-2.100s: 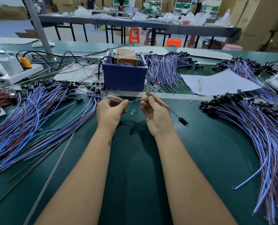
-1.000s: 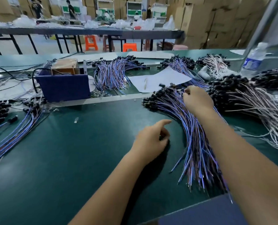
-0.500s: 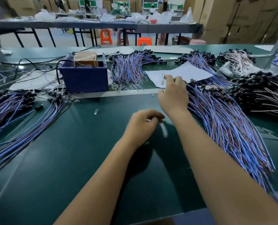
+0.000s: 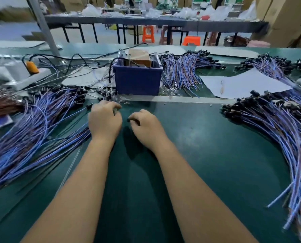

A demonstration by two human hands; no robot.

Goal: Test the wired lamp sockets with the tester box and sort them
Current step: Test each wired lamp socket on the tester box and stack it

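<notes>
My right hand (image 4: pixel 147 128) is curled at the middle of the green table (image 4: pixel 207 151) and pinches a black lamp socket (image 4: pixel 129 120) at its fingertips; the socket's wire is hidden under the hand. Just to its left, my left hand (image 4: pixel 105 122) is curled too and pinches something small and dark, too small to make out. The blue tester box (image 4: pixel 137 81) stands right behind both hands. A pile of blue-wired sockets (image 4: pixel 32 123) lies to the left and another pile (image 4: pixel 277 127) to the right.
Small clear bulbs (image 4: pixel 165 90) are scattered in front of the box. A third wire bundle (image 4: pixel 181 71) and a white paper sheet (image 4: pixel 242 85) lie behind on the right. A power strip with an orange plug (image 4: pixel 30 71) and loose black cables sit at the back left.
My right hand has come back from the right pile to the table's middle with a socket. My left hand moved up beside it. The view swung back left onto the tester box.
</notes>
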